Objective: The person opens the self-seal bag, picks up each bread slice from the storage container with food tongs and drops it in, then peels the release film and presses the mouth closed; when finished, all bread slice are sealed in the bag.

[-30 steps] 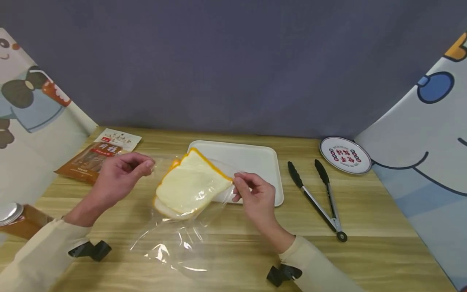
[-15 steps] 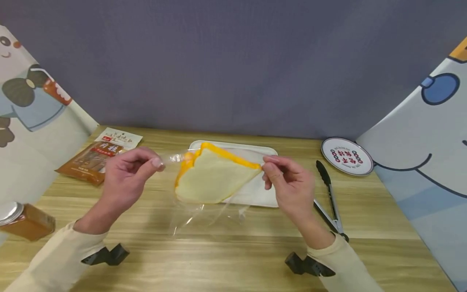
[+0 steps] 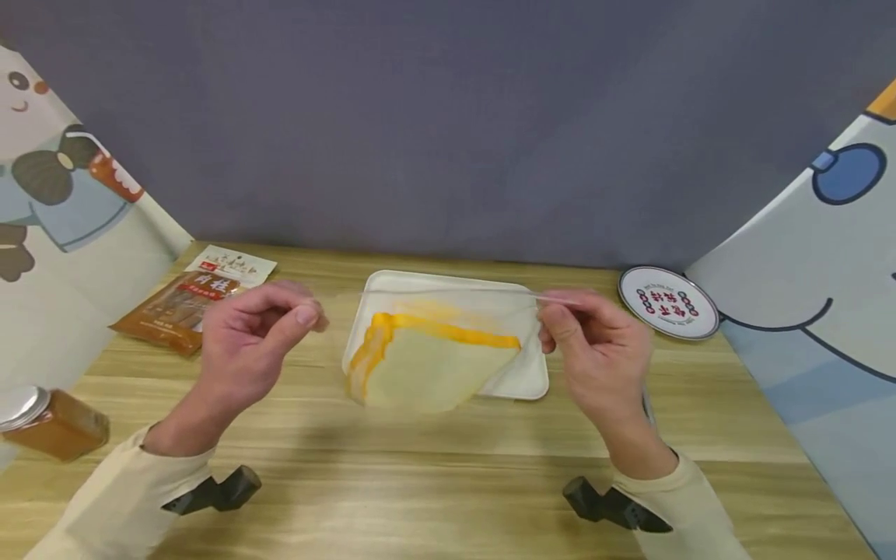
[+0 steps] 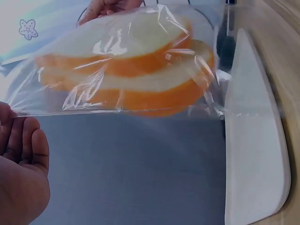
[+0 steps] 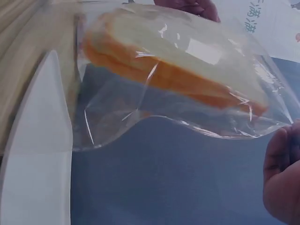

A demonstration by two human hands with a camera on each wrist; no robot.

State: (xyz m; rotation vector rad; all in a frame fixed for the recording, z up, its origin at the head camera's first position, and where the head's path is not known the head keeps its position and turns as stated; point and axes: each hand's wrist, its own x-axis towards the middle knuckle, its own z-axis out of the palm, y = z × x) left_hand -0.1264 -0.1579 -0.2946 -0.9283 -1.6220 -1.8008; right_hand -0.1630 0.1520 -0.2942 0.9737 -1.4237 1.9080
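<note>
A clear plastic bag [image 4: 61,101] hangs stretched between the two hands, raised above the white tray [image 3: 523,379]. Slices of toast bread [image 3: 434,369] with orange crust lie inside it; the left wrist view shows two of them, one over the other. The left hand [image 3: 255,342] pinches one upper corner of the bag between thumb and fingers. At the opposite corner the right hand [image 3: 605,354] pinches the film, fingers curled. Glare and motion blur hide most of the bag's outline in the head view.
A brown packet [image 3: 185,307] lies at the back left, with a jar [image 3: 59,424] of brown contents lying in front of it. A round plate [image 3: 668,303] stands at the back right. Tongs [image 3: 648,406] are mostly hidden by the right arm.
The bag with the bread has been lifted and pulled taut, its bread swinging into a hanging position. Both hands have shifted right, the right one farther, so they are wider apart.
</note>
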